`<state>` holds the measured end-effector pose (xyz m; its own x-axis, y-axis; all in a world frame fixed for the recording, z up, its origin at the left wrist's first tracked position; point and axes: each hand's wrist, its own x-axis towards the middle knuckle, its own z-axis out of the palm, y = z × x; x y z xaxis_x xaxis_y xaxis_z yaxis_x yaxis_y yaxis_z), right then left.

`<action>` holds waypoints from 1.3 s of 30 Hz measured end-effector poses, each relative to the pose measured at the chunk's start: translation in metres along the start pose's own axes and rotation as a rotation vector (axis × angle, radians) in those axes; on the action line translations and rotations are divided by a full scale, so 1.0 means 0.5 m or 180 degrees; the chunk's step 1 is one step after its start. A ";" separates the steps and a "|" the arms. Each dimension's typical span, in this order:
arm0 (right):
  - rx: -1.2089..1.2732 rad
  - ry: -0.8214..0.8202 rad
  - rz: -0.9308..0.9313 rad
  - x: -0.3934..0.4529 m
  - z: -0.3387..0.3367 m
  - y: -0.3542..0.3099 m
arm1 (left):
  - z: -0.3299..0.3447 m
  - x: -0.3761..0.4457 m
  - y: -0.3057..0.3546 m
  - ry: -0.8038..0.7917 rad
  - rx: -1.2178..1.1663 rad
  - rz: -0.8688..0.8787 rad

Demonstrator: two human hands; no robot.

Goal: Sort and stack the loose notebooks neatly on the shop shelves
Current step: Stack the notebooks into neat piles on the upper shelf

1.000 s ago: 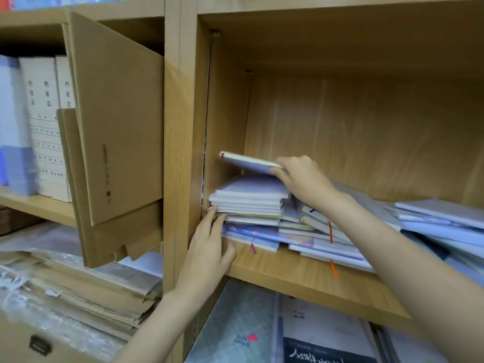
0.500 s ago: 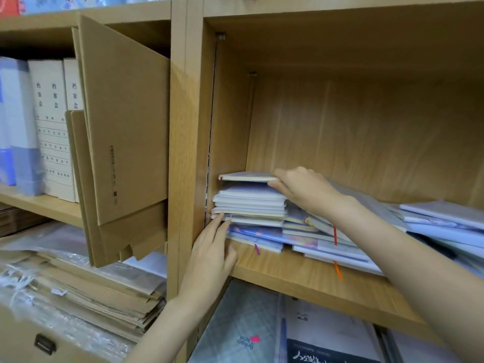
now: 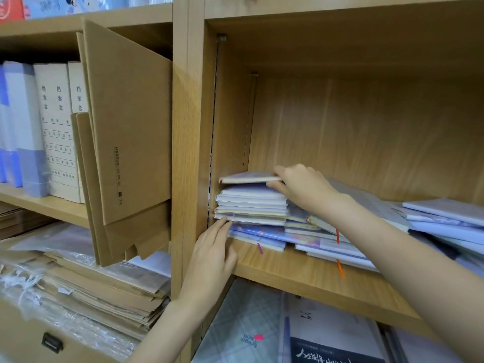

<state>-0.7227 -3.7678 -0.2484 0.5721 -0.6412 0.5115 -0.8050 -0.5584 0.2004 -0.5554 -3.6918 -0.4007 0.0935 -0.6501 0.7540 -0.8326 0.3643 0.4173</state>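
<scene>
Where the left bay begins, pale file boxes (image 3: pixel 56 129) are seen standing upright on a shelf, and brown card folders (image 3: pixel 128 127) are propped at a tilt beside them, jutting out past the shelf edge. Below, flat card sheets (image 3: pixel 104 292) in clear wrap are piled up. Across the wooden upright (image 3: pixel 187 153), the left hand (image 3: pixel 213 254) is raised to the front of the stack (image 3: pixel 251 205), its fingers held straight and close together, the fingertips (image 3: pixel 225 222) pressed against the near edges of the lower books; nothing is gripped by it. The stack is seated in the left corner of the open bay, hard against the side wall, on the shelf board (image 3: pixel 301 279). Over it, a notebook (image 3: pixel 247 177) is held level, clear of the pile by a thin gap, its left end near the wall. That notebook is pinched at its right end by the right hand (image 3: pixel 301 186), thumb below and fingers curled over the top. Under the right forearm, loose notebooks (image 3: pixel 330 244) are spread in a slanting heap, with purple and orange ribbons hanging over the board's edge. Further right, more books (image 3: pixel 442 218) are lying fanned and overlapping. On the shelf beneath, large flat pads (image 3: pixel 248 328) are laid side by side.
</scene>
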 end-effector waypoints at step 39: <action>-0.1280 0.0887 -0.0069 -0.323 0.088 0.131 | 0.124 0.227 0.199 -0.0166 0.2248 0.2715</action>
<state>-0.8608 -3.7241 -0.3544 0.5697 -0.4357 0.6968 -0.8217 -0.2871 0.4923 -0.6615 -3.7706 -0.3053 -0.6680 -0.4006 0.6271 -0.7386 0.2546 -0.6242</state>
